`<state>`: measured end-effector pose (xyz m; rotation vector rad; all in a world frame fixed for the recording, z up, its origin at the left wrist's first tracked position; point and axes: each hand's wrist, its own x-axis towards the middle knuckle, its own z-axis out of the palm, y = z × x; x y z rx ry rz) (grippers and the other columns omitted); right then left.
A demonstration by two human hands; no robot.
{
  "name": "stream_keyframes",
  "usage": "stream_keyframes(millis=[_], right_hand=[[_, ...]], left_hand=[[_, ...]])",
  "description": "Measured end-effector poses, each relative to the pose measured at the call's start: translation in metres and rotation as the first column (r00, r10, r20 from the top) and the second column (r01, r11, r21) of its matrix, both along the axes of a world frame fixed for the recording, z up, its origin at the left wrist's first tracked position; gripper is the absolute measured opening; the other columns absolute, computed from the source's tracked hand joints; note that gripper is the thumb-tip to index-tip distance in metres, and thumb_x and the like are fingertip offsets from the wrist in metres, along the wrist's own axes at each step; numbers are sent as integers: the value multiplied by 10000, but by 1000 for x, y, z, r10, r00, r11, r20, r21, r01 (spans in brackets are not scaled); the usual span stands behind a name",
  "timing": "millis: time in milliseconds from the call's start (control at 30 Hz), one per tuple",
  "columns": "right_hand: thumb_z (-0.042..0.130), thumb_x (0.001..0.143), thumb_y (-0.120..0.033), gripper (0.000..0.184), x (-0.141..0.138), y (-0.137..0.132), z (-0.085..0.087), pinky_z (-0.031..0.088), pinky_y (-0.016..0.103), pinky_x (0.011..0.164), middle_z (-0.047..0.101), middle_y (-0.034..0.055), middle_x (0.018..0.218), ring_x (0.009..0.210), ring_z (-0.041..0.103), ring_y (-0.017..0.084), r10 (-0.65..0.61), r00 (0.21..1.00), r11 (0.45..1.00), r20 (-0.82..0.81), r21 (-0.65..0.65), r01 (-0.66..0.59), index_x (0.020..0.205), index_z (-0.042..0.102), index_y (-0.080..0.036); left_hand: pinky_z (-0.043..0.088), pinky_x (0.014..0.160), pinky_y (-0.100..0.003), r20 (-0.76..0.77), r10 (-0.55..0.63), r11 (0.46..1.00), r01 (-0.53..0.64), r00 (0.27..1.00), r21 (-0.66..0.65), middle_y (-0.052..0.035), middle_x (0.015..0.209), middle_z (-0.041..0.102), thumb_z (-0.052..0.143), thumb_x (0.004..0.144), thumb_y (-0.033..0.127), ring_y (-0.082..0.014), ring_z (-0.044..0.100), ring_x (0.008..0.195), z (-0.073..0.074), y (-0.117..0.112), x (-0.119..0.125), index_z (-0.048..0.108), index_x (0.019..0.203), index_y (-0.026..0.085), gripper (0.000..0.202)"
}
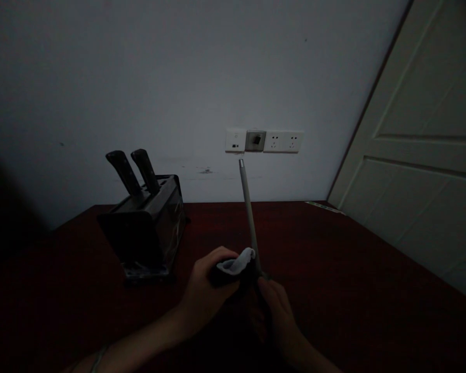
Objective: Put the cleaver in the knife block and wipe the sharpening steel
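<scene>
My right hand [280, 316] is closed round the lower end of a sharpening steel [248, 207], a slim grey rod with a shiny tip. The rod points up and away, leaning slightly left; its handle is lost in shadow under my fingers. Just to the left, my left hand [204, 290] grips a bunched cloth [237, 263], pale at the top fold and dark below. The cloth sits against or right beside the lower part of the rod; the dim light hides whether they touch.
A knife block [159, 217] with two black-handled knives [125, 173] stands on the dark red table [217, 223] to the left. Behind is a pale wall with sockets and switches [264, 141]. A white panelled door [419, 171] rises at the right edge.
</scene>
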<state>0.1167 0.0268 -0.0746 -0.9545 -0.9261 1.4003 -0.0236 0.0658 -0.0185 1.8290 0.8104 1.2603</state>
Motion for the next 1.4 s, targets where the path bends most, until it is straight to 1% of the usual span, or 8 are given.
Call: stream_keyframes(millis=[133, 267, 400, 500, 633, 1000, 1267, 1400], right_hand=[[576, 728, -562, 398, 2, 1, 0, 216, 157, 319, 354, -102, 421, 329, 290, 33, 24, 999, 998, 37, 52, -25, 686, 455, -184], [578, 749, -520, 352, 1, 2, 3, 213, 170, 334, 354, -93, 443, 351, 283, 39, 23, 992, 994, 123, 106, -36, 716, 490, -181], [592, 769, -451, 285, 0, 2, 5, 330, 183, 425, 467, -37, 589, 476, 377, 66, -69, 980, 990, 185, 136, 44, 829, 584, -172], [603, 766, -414, 248, 1, 2, 9, 434, 233, 570, 517, -10, 640, 616, 482, 126, -89, 975, 980, 205, 192, 49, 867, 617, -188], [631, 726, -416, 273, 3, 3, 17, 466, 291, 693, 607, 29, 751, 730, 533, 186, -132, 971, 959, 198, 274, 75, 900, 658, -207], [673, 647, -402, 212, 4, -1, 11, 484, 306, 640, 633, 32, 728, 686, 558, 198, -179, 966, 951, 188, 286, 121, 765, 666, -226], [664, 673, -487, 325, 0, -3, 18, 367, 190, 388, 488, -32, 506, 418, 401, 71, -51, 995, 982, 90, 189, 33, 704, 595, -171], [631, 720, -476, 327, 2, 1, 12, 204, 139, 275, 343, -116, 388, 286, 249, 23, 64, 997, 997, -37, 46, -63, 692, 475, -190]], left_hand=[[440, 722, -266, 13, -60, 998, 60, 998, -10, -31, 829, 621, 594, 740, 182, -169, 576, 775, -2, -1, 1, 632, 844, 179, 111], [443, 678, -238, 33, 51, 998, -50, 998, -27, -15, 772, 601, 552, 806, 239, -148, 568, 726, -3, -2, 2, 623, 797, 179, 93], [456, 719, -238, 55, 9, 991, -17, 998, 134, -14, 862, 621, 573, 788, 154, -149, 589, 801, -7, -6, 2, 610, 913, 207, 141], [465, 774, -278, -25, -92, 936, 95, 995, 339, -53, 982, 623, 551, 801, 116, -173, 582, 901, -11, -7, 1, 574, 1053, 223, 275], [442, 865, -337, -149, -52, 834, 125, 987, 538, -90, 1052, 619, 509, 831, 117, -197, 552, 997, -13, -6, -2, 521, 1155, 209, 337], [422, 906, -395, -309, -63, 749, 249, 949, 614, -131, 1120, 578, 402, 828, 94, -225, 506, 1066, -11, -6, -4, 424, 1217, 167, 397], [439, 830, -312, -186, -227, 854, 287, 956, 434, -85, 998, 570, 420, 818, 97, -187, 531, 935, 0, -6, -7, 479, 1089, 186, 291], [439, 730, -240, -53, -46, 978, 56, 998, 201, -36, 867, 594, 440, 860, 188, -151, 557, 781, 5, -4, -7, 583, 931, 191, 159]])
